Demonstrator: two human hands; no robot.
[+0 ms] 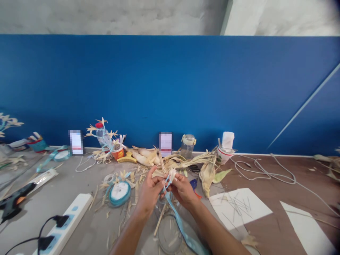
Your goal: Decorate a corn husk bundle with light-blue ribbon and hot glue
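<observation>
Over the middle of the table, my left hand (152, 189) and my right hand (183, 188) meet with pinched fingers. My left fingers close on a light blue ribbon (167, 181), which looks wound around a thin stem. Between my right fingertips is a pale corn-husk flower (172, 173) at the top of that stem. A long ribbon tail (178, 221) hangs below my hands and runs down to the bottom edge. Left of my left hand lies a ribbon spool (120, 192) with a white centre. My fingertips hide part of the stem.
Dried corn husks (186, 163) line the back, near a glass jar (188, 146) and a phone (166, 143). A power strip (66, 223) and glue gun (17, 202) lie left. Thin wires rest on white paper (255, 202) at right, below a white cable (278, 173).
</observation>
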